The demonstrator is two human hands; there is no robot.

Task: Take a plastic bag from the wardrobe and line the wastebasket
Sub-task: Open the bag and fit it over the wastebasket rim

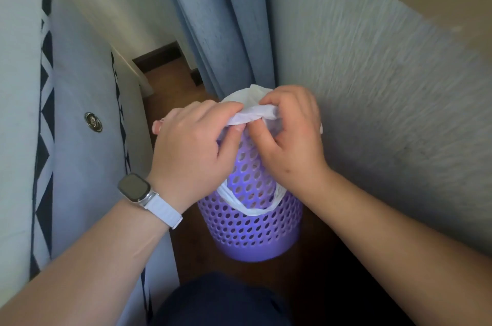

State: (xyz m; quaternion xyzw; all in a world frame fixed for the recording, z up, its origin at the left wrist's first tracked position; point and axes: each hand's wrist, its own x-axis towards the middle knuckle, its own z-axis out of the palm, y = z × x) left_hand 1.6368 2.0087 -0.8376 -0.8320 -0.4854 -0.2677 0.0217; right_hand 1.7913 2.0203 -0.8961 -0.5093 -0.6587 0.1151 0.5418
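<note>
A purple perforated wastebasket (pixel 250 227) stands on the dark wood floor between a sofa and a wall. A thin white plastic bag (pixel 253 112) lies inside it, with its edge draped over the near rim and bunched up above the far rim. My left hand (pixel 191 149), with a watch on its wrist, pinches the bunched bag edge from the left. My right hand (pixel 290 139) pinches the same bunched edge from the right. Both hands hover over the basket's mouth and hide much of its opening.
A light grey sofa (pixel 66 139) with a black-and-white triangle trim stands close on the left. Blue curtains (pixel 226 19) hang behind the basket. A textured wall (pixel 372 99) runs along the right. My dark-clothed knee (pixel 221 301) is at the bottom.
</note>
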